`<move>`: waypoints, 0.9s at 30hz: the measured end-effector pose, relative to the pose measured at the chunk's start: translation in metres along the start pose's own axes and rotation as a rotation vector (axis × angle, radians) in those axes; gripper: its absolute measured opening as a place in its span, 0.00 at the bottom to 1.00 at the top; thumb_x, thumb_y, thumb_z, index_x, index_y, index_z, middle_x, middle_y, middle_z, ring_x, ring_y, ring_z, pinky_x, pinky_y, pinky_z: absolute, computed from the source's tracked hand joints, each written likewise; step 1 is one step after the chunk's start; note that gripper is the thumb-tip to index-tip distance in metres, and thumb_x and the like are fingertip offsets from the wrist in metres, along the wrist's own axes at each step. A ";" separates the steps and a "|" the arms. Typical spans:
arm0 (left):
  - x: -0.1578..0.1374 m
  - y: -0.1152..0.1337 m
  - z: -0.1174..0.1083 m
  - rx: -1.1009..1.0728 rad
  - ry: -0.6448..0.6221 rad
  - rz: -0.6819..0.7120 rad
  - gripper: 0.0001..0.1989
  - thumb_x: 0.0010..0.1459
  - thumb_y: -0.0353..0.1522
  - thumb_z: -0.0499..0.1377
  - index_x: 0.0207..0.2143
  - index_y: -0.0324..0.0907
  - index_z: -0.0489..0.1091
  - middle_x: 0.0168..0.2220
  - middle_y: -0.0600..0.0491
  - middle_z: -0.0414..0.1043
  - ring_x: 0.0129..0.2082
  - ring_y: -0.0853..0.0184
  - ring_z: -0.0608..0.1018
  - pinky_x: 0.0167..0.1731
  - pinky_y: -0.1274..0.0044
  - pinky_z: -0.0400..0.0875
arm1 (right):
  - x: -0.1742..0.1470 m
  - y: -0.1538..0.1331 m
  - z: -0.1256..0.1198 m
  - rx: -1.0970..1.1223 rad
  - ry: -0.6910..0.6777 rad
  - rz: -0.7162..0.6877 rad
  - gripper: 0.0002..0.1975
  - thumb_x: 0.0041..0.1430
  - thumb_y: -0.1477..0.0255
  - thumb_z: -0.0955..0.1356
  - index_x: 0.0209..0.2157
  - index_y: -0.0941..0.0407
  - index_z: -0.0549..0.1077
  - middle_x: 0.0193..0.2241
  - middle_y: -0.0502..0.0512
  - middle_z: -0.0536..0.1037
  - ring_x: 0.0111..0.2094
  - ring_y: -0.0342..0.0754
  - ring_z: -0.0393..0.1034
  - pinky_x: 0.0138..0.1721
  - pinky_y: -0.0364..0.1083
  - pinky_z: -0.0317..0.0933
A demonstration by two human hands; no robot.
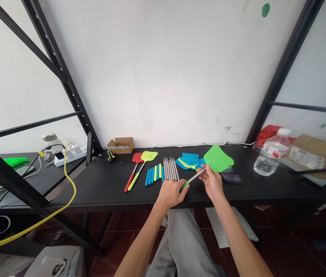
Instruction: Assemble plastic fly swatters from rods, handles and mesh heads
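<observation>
A green fly swatter (218,158) is held between my hands, its mesh head raised on the right. My left hand (172,192) is closed around its green handle. Near the head, the fingers of my right hand (212,181) pinch the grey shaft. Just beyond my left hand lies a row of grey metal rods (170,168), beside a row of blue and yellow handles (154,175). Loose blue and yellow swatter heads (190,158) are piled behind my right hand. Further left rest a red fly swatter (129,181) and a yellow-green fly swatter (134,181), both with handles attached.
An open cardboard box (122,146) and a black and yellow object (110,155) stand at the back left. A dark, partly blurred item (232,177) lies right of my right hand. Further right is a large water bottle (271,153). A yellow cable (73,192) hangs at the left.
</observation>
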State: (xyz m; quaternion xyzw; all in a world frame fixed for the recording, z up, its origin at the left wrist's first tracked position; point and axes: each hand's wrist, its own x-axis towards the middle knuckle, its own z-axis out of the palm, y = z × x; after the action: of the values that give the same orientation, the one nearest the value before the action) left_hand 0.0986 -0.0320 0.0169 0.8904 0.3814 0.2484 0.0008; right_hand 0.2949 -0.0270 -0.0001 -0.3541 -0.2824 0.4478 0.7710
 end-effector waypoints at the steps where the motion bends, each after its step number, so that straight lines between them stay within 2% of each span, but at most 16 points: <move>1: 0.000 0.000 0.000 0.000 0.001 -0.001 0.20 0.68 0.44 0.44 0.40 0.46 0.73 0.20 0.54 0.69 0.20 0.67 0.71 0.22 0.77 0.47 | 0.000 0.000 0.000 -0.007 -0.003 0.001 0.20 0.47 0.54 0.76 0.33 0.56 0.79 0.29 0.56 0.81 0.29 0.46 0.74 0.25 0.41 0.65; 27: 0.000 0.001 -0.001 0.005 -0.016 -0.021 0.22 0.68 0.44 0.43 0.41 0.46 0.73 0.21 0.53 0.69 0.21 0.67 0.71 0.23 0.78 0.51 | -0.003 -0.002 0.003 -0.060 -0.043 0.001 0.20 0.47 0.53 0.76 0.30 0.57 0.78 0.30 0.57 0.81 0.28 0.45 0.74 0.26 0.42 0.65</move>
State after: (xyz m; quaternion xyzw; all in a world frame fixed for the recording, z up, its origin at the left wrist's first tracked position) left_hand 0.0986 -0.0326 0.0176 0.8884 0.3912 0.2401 0.0042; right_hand 0.2925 -0.0299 0.0031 -0.3676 -0.3121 0.4469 0.7535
